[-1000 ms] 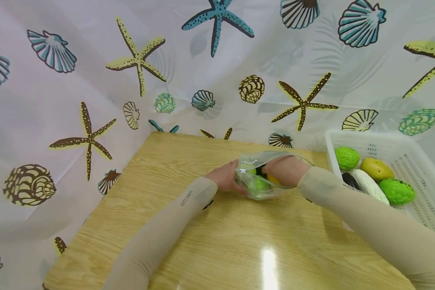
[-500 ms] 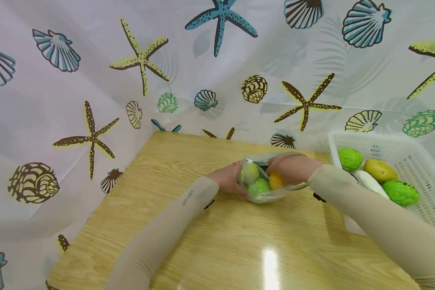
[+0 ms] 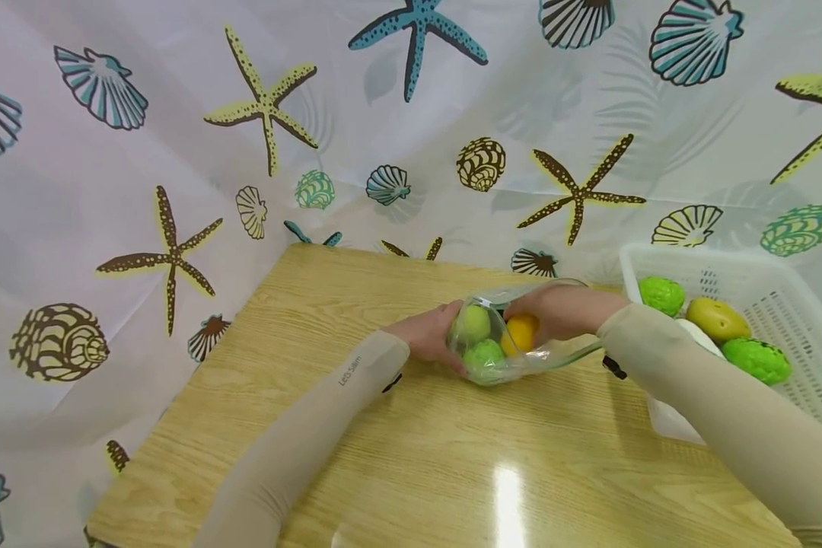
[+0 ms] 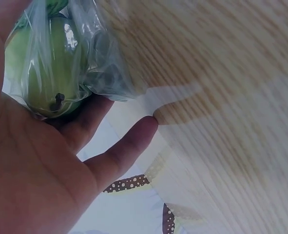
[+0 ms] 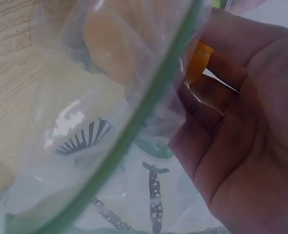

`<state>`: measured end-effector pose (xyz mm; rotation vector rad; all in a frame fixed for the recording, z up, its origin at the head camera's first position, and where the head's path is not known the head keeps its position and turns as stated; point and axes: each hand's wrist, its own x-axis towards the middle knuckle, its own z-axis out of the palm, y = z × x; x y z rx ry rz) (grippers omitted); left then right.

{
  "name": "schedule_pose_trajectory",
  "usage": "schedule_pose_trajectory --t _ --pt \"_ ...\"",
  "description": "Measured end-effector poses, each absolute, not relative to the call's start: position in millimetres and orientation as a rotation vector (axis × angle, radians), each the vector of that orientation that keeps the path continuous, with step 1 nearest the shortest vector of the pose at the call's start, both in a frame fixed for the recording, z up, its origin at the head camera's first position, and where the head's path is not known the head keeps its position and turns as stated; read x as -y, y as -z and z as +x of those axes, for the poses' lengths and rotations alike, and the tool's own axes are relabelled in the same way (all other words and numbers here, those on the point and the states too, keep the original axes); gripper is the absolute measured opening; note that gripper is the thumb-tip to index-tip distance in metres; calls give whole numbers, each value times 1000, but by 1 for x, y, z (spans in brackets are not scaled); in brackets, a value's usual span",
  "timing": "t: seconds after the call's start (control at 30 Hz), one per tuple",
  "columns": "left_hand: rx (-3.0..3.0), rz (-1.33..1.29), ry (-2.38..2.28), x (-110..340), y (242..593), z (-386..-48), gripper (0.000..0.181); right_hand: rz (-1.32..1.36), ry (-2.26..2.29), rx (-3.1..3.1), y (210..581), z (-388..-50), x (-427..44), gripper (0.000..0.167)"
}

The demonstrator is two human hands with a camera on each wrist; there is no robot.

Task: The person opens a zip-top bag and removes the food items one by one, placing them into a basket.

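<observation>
A clear plastic bag (image 3: 514, 373) lies on its side on the table, its mouth toward the right. Inside are a light green fruit (image 3: 476, 323), a brighter green one (image 3: 482, 356) and an orange (image 3: 520, 335). My left hand (image 3: 428, 332) holds the bag's left end, thumb in front; in the left wrist view its palm (image 4: 36, 161) cups a stemmed green fruit (image 4: 53, 68) through the plastic. My right hand (image 3: 562, 308) reaches into the mouth, fingers curled about the orange. The green-edged bag rim (image 5: 148, 97) crosses in front in the right wrist view. A dark patch shows behind the orange.
A white perforated basket (image 3: 801, 304) stands at the right, holding green bumpy fruits (image 3: 756, 360), a yellow potato-like piece (image 3: 718, 320) and a white one, partly behind my right forearm. A patterned curtain (image 3: 425, 137) borders the wooden table (image 3: 411, 457) at back and left.
My right hand has drawn a little to the right within the bag's mouth, uncovering more of the orange. The left hand has kept its place at the bag's end.
</observation>
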<state>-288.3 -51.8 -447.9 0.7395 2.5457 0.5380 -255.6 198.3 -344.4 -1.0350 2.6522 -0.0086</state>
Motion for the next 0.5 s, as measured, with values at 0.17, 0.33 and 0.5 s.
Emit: schedule_pose_trajectory --t 0.17,0.33,0.5 --pt "-2547 739 -531 50 447 -288 126 -969 53 -2637 342 -255 -201 55" --pt "-2550 753 -530 49 449 -289 125 -1048 134 -2654 340 -254 -204 56" --pt "-2543 789 -562 49 449 -289 110 -1105 256 -2692 340 -254 -201 48"
